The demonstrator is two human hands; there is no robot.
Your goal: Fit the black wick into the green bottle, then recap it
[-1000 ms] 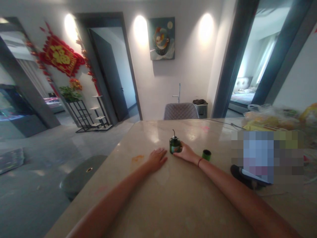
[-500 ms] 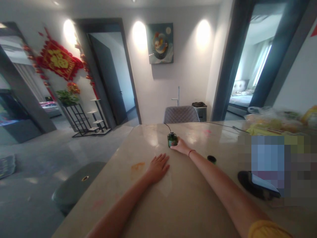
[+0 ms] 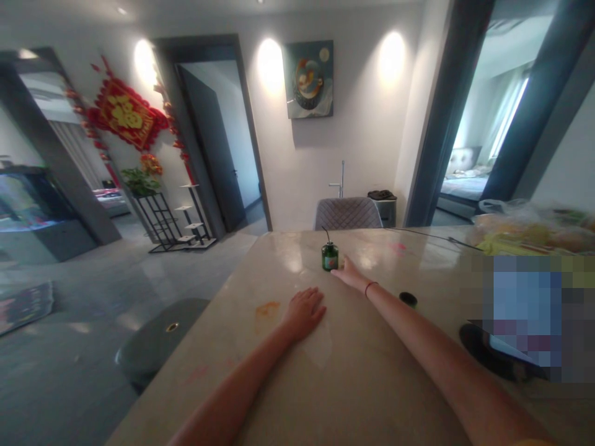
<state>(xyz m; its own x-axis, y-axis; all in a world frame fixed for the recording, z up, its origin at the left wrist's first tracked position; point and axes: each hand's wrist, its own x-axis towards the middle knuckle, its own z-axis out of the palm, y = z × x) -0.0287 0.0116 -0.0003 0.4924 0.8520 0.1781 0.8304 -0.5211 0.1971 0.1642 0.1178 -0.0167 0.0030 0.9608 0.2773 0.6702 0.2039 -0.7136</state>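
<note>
A small green glass bottle [image 3: 330, 259] with a label stands upright on the table [image 3: 372, 371]. A thin dark stick rises out of its neck. Just to its right, my right hand [image 3: 352, 274] has thumb and fingers apart, with the thumb tip close to the bottle's base; whether it still touches cannot be told. My left hand [image 3: 304, 313] lies flat on the tabletop, nearer to me, with nothing in it. Beside my right forearm sits a small dark round cap or lid [image 3: 408, 300].
An orange stain [image 3: 267, 308] marks the table left of my left hand. At right lie a round black object [image 3: 483, 356], a pixelated area and plastic bags [image 3: 534, 226]. A cable [image 3: 418, 233] crosses the far edge. Beyond is a grey chair [image 3: 348, 214]; a stool [image 3: 158, 337] stands at left.
My right hand's fingers have loosened from the bottle and drawn slightly to the right. The bottle stays upright. My left hand stays on the table, and the whole view has shifted a little.
</note>
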